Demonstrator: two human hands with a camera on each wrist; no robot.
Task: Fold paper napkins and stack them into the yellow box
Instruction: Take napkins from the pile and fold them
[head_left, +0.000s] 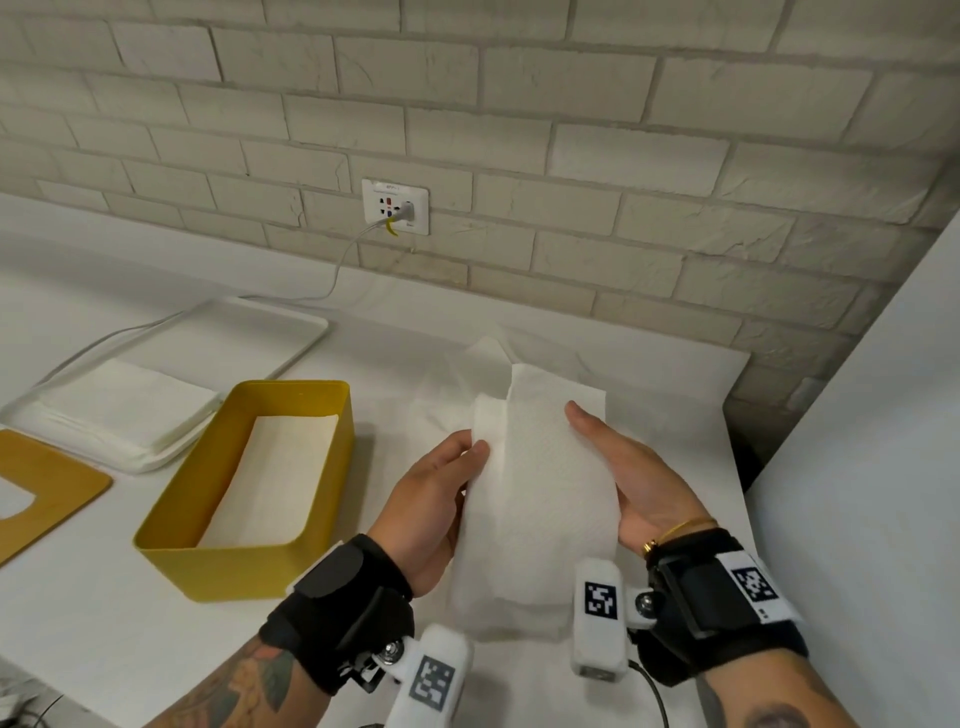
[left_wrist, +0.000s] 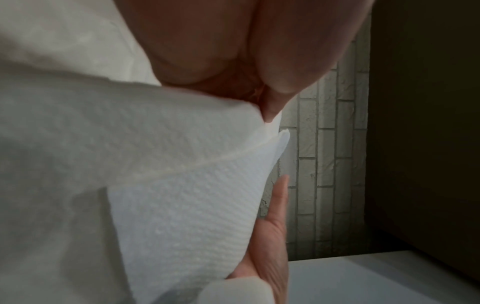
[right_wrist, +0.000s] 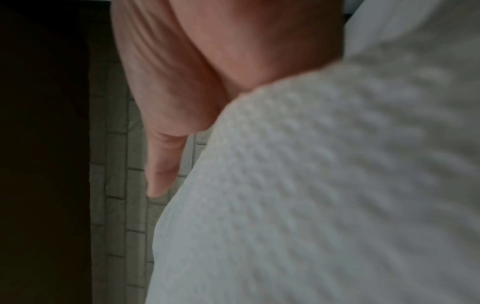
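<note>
I hold a folded white paper napkin (head_left: 535, 493) upright above the table, between both hands. My left hand (head_left: 452, 473) pinches its left edge, thumb on top and fingers behind. My right hand (head_left: 602, 452) lies flat and straight along the right edge, palm against the paper. The left wrist view shows my left hand (left_wrist: 233, 61) nipping the napkin (left_wrist: 168, 164) at a fold, with the right hand's fingers (left_wrist: 275, 222) straight beside it. In the right wrist view the napkin (right_wrist: 311, 185) covers most of my right hand (right_wrist: 168, 102). The yellow box (head_left: 171, 551) stands to the left with a white napkin (head_left: 270, 478) lying in it.
A white tray (head_left: 291, 332) at the back left carries a stack of unfolded napkins (head_left: 124, 410). The yellow lid (head_left: 47, 483) lies at the left edge. More white paper (head_left: 431, 410) is spread under my hands. A wall socket (head_left: 395, 208) with a cable sits behind, and a white panel (head_left: 857, 467) rises on the right.
</note>
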